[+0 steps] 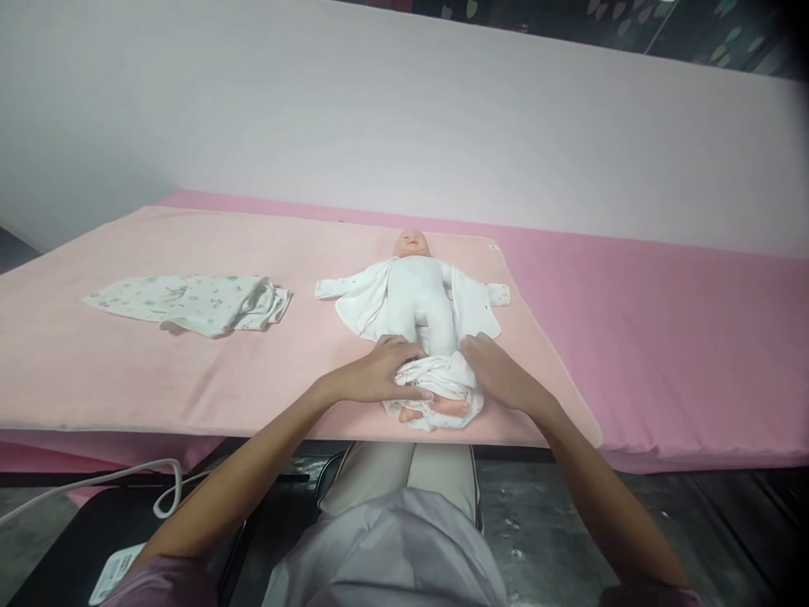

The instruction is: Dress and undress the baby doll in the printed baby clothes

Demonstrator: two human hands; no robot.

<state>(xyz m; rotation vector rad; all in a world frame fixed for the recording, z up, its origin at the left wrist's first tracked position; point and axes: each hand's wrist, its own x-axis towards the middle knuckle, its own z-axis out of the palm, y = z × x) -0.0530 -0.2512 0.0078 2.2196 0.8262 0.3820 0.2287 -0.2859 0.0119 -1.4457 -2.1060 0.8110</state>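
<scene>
A baby doll (418,295) lies on its back on a pink mat (190,362), head away from me. An open white jacket (363,305) is spread under its torso. White patterned trousers (436,384) are bunched around its lower legs, and the bare feet stick out below them. My left hand (385,371) grips the bunched cloth on the left, fingers curled over it. My right hand (496,367) holds the same cloth on the right side.
A folded white printed garment (195,303) lies on the mat to the left. The mat covers a pink mattress (663,354) against a pale wall. A white cable (126,485) runs along the dark floor at lower left, by my knees.
</scene>
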